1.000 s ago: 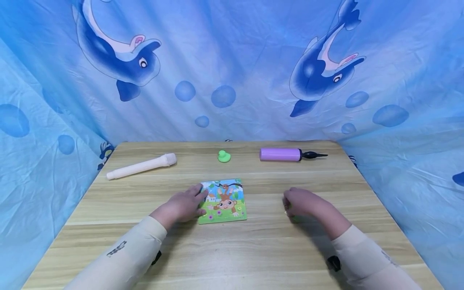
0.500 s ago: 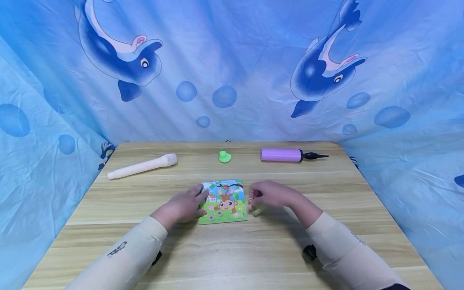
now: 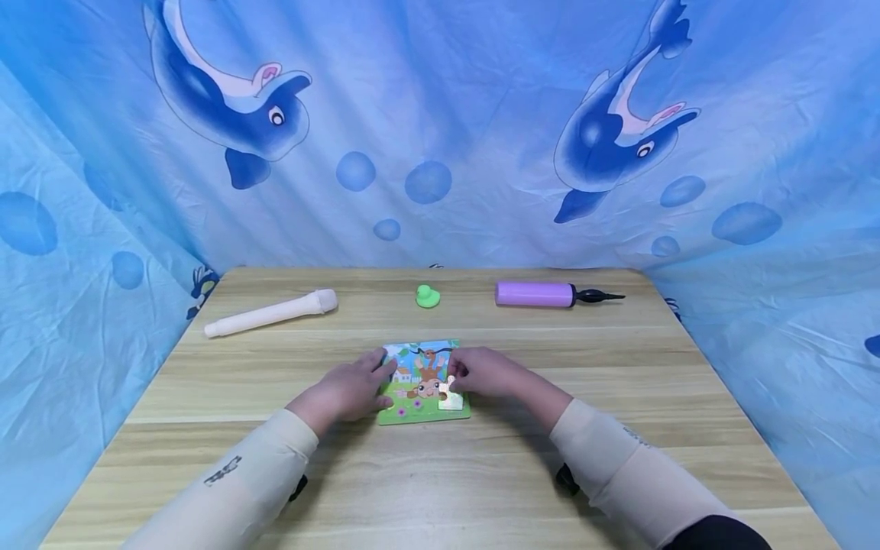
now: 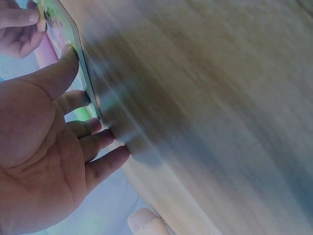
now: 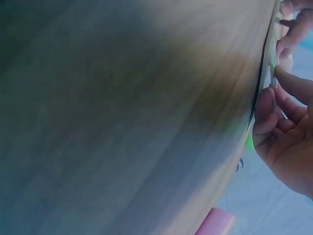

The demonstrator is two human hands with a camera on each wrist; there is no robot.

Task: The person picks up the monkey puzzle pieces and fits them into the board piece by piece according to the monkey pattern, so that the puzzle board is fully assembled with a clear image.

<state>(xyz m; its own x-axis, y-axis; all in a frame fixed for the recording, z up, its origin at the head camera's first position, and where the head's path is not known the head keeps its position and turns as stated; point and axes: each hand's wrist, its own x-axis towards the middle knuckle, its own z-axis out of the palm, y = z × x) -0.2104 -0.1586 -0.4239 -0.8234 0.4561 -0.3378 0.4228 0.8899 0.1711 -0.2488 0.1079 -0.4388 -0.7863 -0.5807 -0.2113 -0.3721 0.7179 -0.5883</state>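
Note:
A flat jigsaw puzzle [image 3: 415,413] with a cartoon monkey picture lies on the table in the head view. My left hand [image 3: 348,388] rests along its left edge; in the left wrist view its thumb [image 4: 68,61] lies on the puzzle's rim and its outer fingers touch the tabletop. At the puzzle's right side, my right hand [image 3: 490,373] pinches a puzzle piece [image 3: 451,402] between thumb and fingers. That piece is over the lower right part of the picture, tilted so that it catches the light. Whether it touches the board cannot be told.
Behind the puzzle on the wooden table [image 3: 426,489] lie a pale microphone-shaped toy [image 3: 271,314], a green toy duck [image 3: 428,296] and a purple hand pump [image 3: 535,294] with a black nozzle. A blue dolphin-print curtain [image 3: 481,114] surrounds the table's back and sides.
My right hand has moved left from the tabletop to the puzzle, carrying the puzzle piece over the picture's lower right. My left hand has stayed at the puzzle's left edge.

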